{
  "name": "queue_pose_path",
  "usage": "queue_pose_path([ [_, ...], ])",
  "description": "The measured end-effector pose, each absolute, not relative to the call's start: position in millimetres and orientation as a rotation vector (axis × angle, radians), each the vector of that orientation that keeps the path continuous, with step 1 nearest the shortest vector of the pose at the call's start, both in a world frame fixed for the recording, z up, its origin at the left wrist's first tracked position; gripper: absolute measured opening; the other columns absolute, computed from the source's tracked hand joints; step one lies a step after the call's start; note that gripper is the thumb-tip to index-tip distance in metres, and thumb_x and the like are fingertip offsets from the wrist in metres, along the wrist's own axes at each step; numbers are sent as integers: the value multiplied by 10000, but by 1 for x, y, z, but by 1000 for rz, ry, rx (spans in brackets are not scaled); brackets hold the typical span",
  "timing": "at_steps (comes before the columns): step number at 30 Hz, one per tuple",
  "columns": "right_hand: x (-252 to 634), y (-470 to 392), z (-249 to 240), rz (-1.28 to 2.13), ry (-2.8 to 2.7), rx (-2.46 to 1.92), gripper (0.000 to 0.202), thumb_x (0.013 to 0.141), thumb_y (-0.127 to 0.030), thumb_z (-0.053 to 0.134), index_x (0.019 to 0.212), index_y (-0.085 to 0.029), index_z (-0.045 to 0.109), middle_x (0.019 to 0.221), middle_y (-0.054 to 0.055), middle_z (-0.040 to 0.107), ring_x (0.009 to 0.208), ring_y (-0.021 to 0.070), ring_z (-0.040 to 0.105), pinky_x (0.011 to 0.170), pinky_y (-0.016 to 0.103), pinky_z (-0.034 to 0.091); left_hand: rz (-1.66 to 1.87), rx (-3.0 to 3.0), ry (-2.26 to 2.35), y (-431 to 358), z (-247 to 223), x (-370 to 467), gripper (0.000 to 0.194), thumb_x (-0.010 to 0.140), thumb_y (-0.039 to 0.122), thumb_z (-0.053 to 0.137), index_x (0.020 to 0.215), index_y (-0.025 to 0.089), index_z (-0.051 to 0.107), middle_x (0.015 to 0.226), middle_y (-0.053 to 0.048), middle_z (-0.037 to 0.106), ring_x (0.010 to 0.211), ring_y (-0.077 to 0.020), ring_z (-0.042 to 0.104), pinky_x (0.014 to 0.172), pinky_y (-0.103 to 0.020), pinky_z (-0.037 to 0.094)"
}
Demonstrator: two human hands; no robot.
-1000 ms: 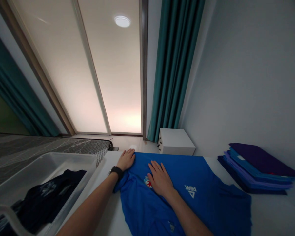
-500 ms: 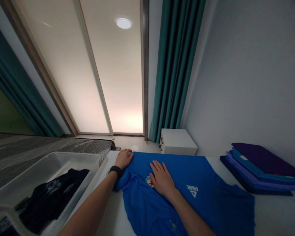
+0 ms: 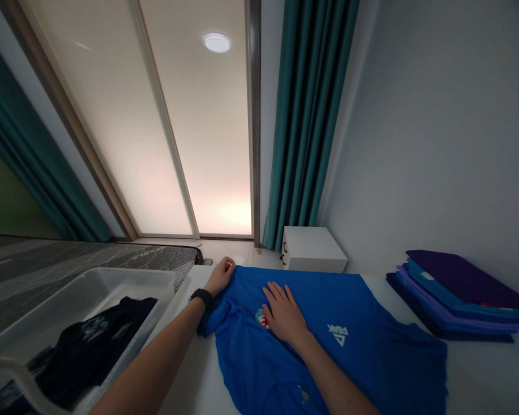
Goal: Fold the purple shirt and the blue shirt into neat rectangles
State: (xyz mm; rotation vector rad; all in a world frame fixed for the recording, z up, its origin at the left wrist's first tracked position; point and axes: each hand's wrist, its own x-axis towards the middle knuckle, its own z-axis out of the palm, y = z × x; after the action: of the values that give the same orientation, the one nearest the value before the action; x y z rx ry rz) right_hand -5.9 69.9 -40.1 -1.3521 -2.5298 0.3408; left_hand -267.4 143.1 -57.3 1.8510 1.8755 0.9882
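Note:
A blue T-shirt (image 3: 311, 300) with white lettering and a small round badge lies spread over the white table. At its far left corner my left hand (image 3: 222, 275), with a black band on the wrist, has its fingers curled round the cloth's edge. My right hand (image 3: 284, 311) rests flat on the shirt beside the badge, fingers stretched out. The near left part of the shirt is wrinkled, and its lower end runs out of view.
On the right of the table (image 3: 471, 369) is a stack of folded clothes (image 3: 462, 288) in purple and blue. At the left stands a translucent bin (image 3: 164, 288) holding a dark garment (image 3: 108, 334). A white cabinet (image 3: 313, 248) stands beyond the table, before a green curtain (image 3: 311, 144).
My left hand has curled its fingers round the shirt's far left corner, lifting that edge slightly. My right hand has stayed in place on the cloth.

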Motion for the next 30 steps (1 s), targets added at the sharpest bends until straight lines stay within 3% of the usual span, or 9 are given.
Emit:
queue_pose_path([
  [6, -6, 69, -42, 324, -2512, -1340, 536, 979, -386, 274, 1441, -161, 426, 1535, 86, 353, 1437, 216, 238, 1189, 444, 68, 933, 1759, 1922, 156, -57, -255, 243, 826, 273, 549, 1000, 201, 703, 876, -31, 747, 833, -204, 677, 777, -310, 505],
  [17, -5, 70, -44, 299, -2502, -1332, 526, 976, -379, 283, 1431, -168, 443, 1536, 81, 353, 1434, 215, 245, 1189, 432, 83, 872, 1828, 2130, 158, -53, -255, 251, 886, 191, 443, 996, 197, 669, 876, -77, 687, 893, -256, 646, 811, -363, 458],
  [24, -6, 71, -44, 309, -2509, -1328, 528, 981, -385, 270, 1431, -166, 440, 1538, 82, 348, 1436, 212, 238, 1190, 437, 71, 990, 1924, 1947, 147, -54, -262, 256, 816, 154, 477, 926, 203, 704, 916, -50, 633, 881, -203, 628, 866, -351, 481],
  [30, -6, 70, -44, 289, -2505, -1327, 521, 976, -375, 285, 1426, -168, 444, 1529, 82, 367, 1429, 211, 252, 1189, 432, 85, 1115, 1855, 1802, 150, -55, -250, 439, 753, 68, 394, 1094, 152, 656, 1086, -81, 676, 968, -191, 666, 863, -329, 530],
])
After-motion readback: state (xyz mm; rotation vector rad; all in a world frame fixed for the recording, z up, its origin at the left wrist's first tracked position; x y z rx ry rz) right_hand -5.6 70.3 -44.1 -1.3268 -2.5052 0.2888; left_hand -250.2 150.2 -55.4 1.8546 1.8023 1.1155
